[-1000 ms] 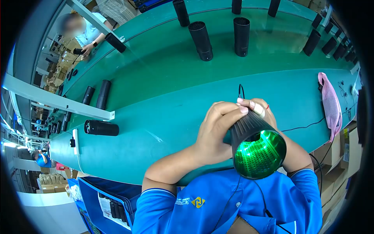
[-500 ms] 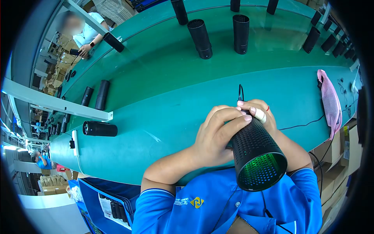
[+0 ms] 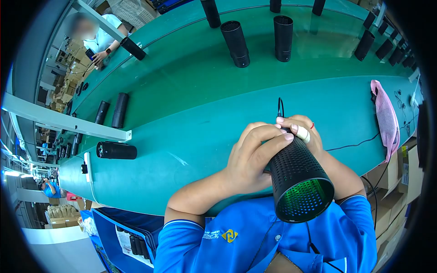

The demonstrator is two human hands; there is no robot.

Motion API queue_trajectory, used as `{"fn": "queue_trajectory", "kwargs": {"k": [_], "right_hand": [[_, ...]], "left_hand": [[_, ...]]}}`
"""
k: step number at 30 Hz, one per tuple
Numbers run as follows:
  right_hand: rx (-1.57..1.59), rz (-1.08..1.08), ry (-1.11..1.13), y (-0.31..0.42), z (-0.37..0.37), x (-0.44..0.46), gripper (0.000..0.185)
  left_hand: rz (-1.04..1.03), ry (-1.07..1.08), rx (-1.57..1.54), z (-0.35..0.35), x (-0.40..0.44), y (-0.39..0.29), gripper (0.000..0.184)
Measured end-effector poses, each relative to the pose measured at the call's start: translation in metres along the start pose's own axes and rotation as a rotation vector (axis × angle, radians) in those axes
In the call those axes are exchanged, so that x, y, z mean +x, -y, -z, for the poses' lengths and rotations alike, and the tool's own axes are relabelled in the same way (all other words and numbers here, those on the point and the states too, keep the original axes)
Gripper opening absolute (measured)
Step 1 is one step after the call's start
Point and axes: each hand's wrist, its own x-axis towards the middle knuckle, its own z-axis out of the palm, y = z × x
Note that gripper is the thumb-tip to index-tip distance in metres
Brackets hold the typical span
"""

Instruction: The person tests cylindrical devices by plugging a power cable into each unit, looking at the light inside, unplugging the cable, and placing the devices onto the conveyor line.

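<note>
A black perforated cylinder [image 3: 300, 170] is held tilted in front of my chest, its open end toward me and green light glowing inside. My left hand [image 3: 255, 157] is closed around its side near the far end. My right hand [image 3: 306, 131], with a white wrap on one finger, grips that same far end, its fingertips by the plug of a black cable [image 3: 280, 107]. The exact contact at the plug is partly hidden by the fingers. Another black cylinder [image 3: 117, 150] lies on its side on the bench, left of my hands.
Black cylinders [image 3: 283, 38] stand on the green strip [image 3: 182, 86] beyond the bench, with more at far right. A pink mesh cloth [image 3: 385, 118] lies at right. A white metal bracket [image 3: 68, 123] juts in from the left. A blue bin [image 3: 114, 241] sits below; a co-worker [image 3: 102, 41] is across.
My hands and the cylinder have barely moved. Across the bench, the co-worker's hand has raised and turned the dark object it holds.
</note>
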Motion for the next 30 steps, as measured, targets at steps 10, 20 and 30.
{"fn": "queue_trajectory", "kwargs": {"k": [10, 20, 30], "right_hand": [[0.014, 0.002, 0.002, 0.001, -0.003, 0.001, 0.059], [-0.034, 0.026, -0.002, 0.003, -0.008, 0.002, 0.060], [-0.017, 0.000, -0.015, 0.001, -0.012, -0.002, 0.061]], "left_hand": [[-0.004, 0.007, -0.002, 0.003, -0.001, 0.001, 0.057], [-0.030, 0.006, 0.024, 0.008, -0.005, 0.002, 0.056], [-0.012, 0.026, 0.038, 0.010, -0.005, 0.001, 0.056]]}}
